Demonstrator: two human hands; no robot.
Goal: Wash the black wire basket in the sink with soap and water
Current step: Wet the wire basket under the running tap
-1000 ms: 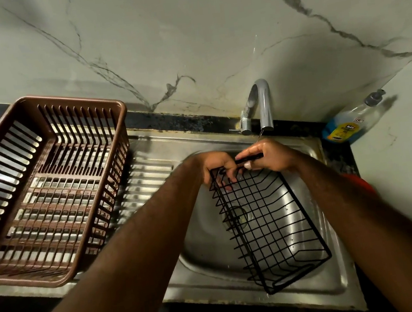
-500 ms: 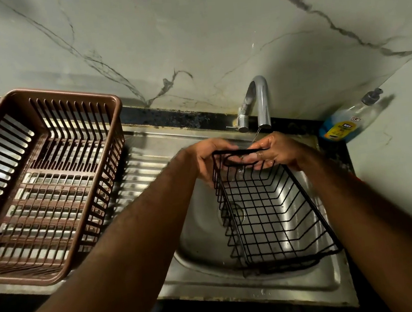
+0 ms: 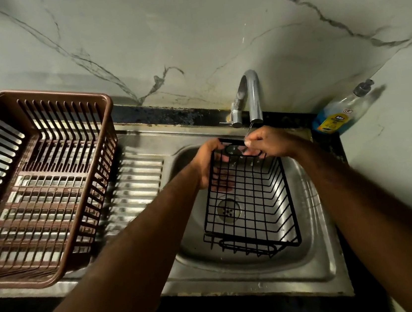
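Observation:
The black wire basket (image 3: 251, 202) is held tilted over the steel sink (image 3: 311, 220), its far end up under the tap (image 3: 250, 96). My left hand (image 3: 209, 162) grips the basket's far left corner, with fingers showing through the mesh. My right hand (image 3: 266, 142) pinches the far rim handle, right below the spout. A thin stream of water runs from the spout onto that hand and drips through the wires. The basket's near end hangs low in the bowl, above the drain (image 3: 228, 210).
A brown plastic dish rack (image 3: 40, 186) stands on the ribbed draining board (image 3: 138, 185) to the left. A soap bottle with blue liquid (image 3: 337, 116) leans in the back right corner. Marble wall behind the tap, counter on the right.
The basket has been turned and lifted so its far rim sits under the running water. Both hands moved up toward the spout; the basket's near end swung left.

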